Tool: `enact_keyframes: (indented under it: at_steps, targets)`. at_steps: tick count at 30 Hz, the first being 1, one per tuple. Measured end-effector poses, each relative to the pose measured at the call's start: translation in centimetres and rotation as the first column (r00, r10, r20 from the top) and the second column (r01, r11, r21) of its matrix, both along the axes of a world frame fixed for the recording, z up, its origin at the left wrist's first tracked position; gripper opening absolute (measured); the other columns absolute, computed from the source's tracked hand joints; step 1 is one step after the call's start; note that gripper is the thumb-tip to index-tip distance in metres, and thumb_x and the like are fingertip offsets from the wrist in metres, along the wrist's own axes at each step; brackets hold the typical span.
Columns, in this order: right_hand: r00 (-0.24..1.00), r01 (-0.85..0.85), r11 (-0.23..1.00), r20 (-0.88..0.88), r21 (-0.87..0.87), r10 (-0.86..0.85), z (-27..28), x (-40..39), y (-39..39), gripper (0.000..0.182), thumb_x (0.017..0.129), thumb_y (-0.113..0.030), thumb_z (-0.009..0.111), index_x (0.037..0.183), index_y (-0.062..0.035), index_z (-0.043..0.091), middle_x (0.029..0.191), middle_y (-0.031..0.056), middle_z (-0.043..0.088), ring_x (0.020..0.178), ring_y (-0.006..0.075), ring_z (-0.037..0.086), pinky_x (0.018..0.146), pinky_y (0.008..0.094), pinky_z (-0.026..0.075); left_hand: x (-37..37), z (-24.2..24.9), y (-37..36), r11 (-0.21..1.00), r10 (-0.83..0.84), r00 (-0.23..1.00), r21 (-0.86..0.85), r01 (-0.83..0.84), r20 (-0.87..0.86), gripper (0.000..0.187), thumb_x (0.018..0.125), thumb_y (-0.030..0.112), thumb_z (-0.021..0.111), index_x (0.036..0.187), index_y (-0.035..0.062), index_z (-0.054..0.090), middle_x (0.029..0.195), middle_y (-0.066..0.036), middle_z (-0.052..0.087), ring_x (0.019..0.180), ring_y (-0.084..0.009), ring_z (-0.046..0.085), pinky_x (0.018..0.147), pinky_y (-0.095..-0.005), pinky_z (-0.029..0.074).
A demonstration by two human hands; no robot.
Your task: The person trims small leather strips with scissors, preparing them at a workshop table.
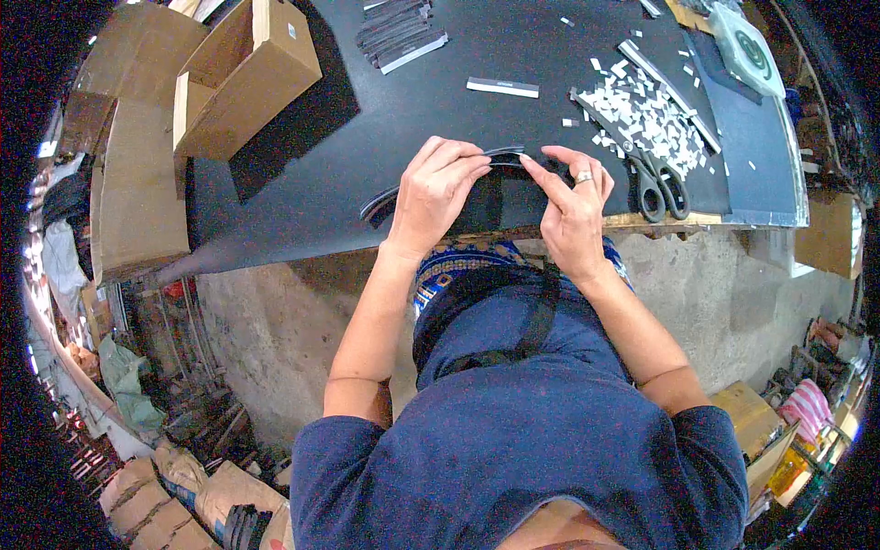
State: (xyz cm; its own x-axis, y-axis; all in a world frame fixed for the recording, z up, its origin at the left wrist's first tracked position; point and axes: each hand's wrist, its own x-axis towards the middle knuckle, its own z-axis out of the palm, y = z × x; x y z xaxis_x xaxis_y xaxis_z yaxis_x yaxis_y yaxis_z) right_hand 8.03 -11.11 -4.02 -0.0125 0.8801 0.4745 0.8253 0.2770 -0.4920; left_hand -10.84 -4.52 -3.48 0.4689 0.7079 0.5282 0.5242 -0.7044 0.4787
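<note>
Thin, curved black strips [380, 203] are pinched between the fingers and thumb of my left hand [435, 197], above the front part of the black table. Their long ends stick out to the left below the hand, and the short ends [504, 151] reach out to its right. My right hand [573, 206], with a ring on one finger, is beside these short ends. One of its fingertips touches or nearly touches them, and its thumb and forefinger are slightly apart. Beyond the hands lies a flat strip with a white band [502, 87]. Black-handled scissors [660, 188] rest to the right.
Small white cut pieces [646, 105] are heaped at the right, with long strips [674, 96] beside them. A bundle of dark strips [396, 32] lies at the back. An open cardboard box [247, 78] stands left. A clear plastic container [747, 50] is at the far right.
</note>
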Motion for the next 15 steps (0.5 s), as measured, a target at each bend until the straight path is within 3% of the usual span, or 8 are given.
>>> enact_keyframes:
  at_steps: [10,12,15]
  targets:
    - [0.999,0.011,1.000,-0.039,-0.023,-0.011,0.4,0.1,0.4,0.036,0.081,0.001,0.056,0.111,-0.0141,0.068,0.111,0.0083,0.059,0.108,0.0278,0.051,0.093,0.0414,0.035,0.0,0.0,0.0,1.000,-0.001,1.000,0.019,0.001,0.000,0.013,0.074,0.006,0.073,0.086,0.0038,0.070,0.092,-0.007,0.068,0.086,-0.0242,0.063,0.074,-0.0340,0.051]
    - [0.973,0.009,0.999,-0.231,-0.040,-0.018,0.9,0.1,0.9,0.028,0.084,-0.001,0.059,0.108,-0.0096,0.068,0.104,0.0108,0.061,0.101,0.0292,0.056,0.088,0.0394,0.041,0.0,0.0,0.0,1.000,-0.002,1.000,0.018,0.002,0.001,0.013,0.074,0.006,0.073,0.086,0.0038,0.070,0.092,-0.007,0.068,0.086,-0.0242,0.063,0.075,-0.0341,0.051]
    - [0.933,-0.087,0.995,-0.355,-0.053,0.062,0.9,0.8,2.1,0.021,0.086,-0.005,0.061,0.106,-0.0055,0.067,0.097,0.0144,0.062,0.092,0.0312,0.060,0.082,0.0386,0.046,0.0,-0.1,0.1,1.000,-0.004,1.000,0.023,0.004,-0.007,0.013,0.074,0.006,0.073,0.086,0.0037,0.070,0.092,-0.007,0.068,0.086,-0.0241,0.063,0.075,-0.0342,0.051]
